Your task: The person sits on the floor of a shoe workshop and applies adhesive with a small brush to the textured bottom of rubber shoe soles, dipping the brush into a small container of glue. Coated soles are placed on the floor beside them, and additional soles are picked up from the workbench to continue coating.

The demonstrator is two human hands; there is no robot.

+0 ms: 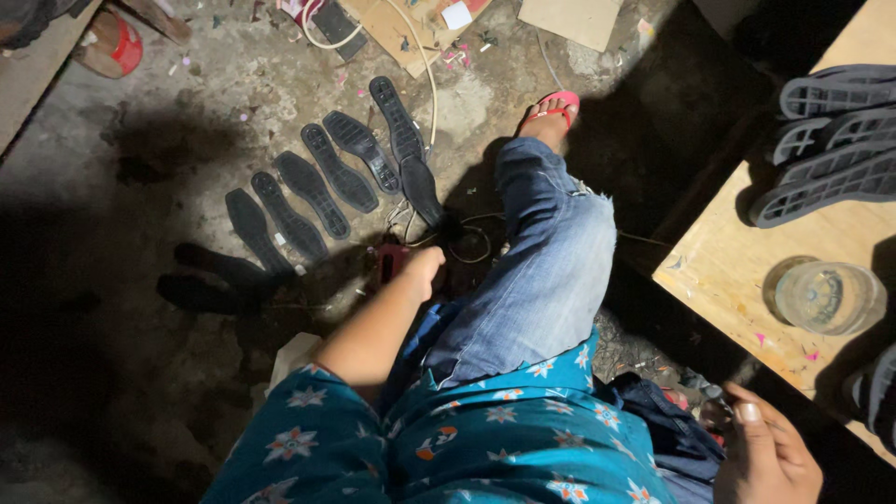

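Reaching left hand onto red device, soles just beyond

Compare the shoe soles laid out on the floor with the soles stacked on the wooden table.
The floor soles lie side by side in a fanned row, while the table soles overlap in a pile. The floor soles look black and slim. The table soles look greyer, with bold ribbed tread, and are cut off by the frame edge. The left hand reaches down near the floor soles; the right hand is nearer the table. Both sets are loose shoe soles.
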